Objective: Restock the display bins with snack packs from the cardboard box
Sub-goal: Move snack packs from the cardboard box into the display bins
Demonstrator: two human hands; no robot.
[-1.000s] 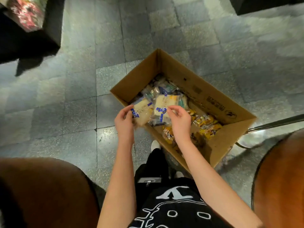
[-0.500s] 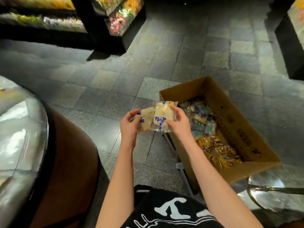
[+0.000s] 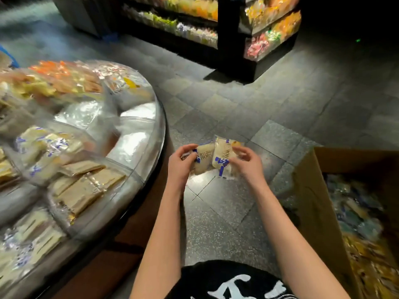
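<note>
My left hand [image 3: 180, 164] grips a cream snack pack with blue print [image 3: 203, 157]. A second pack of the same kind [image 3: 222, 156] is pinched by my right hand [image 3: 247, 164] right beside it. Both packs hang over the floor, between the round display stand [image 3: 149, 134] on the left and the open cardboard box [image 3: 313, 190] on the right. The stand's clear bins hold several cream, tan and orange packs [image 3: 71, 182]. Inside the box lie more blue and yellow packs [image 3: 364, 223], blurred.
Dark shelving [image 3: 228, 31] with colourful sweets stands across the grey tiled floor [image 3: 237, 108] ahead. The stand's black rim and brown base curve close to my left arm. My dark printed shirt [image 3: 233, 283] fills the bottom edge.
My view has swung left from the box to the display stand. Both hands lifted the two packs out of the box and carried them left, over the floor.
</note>
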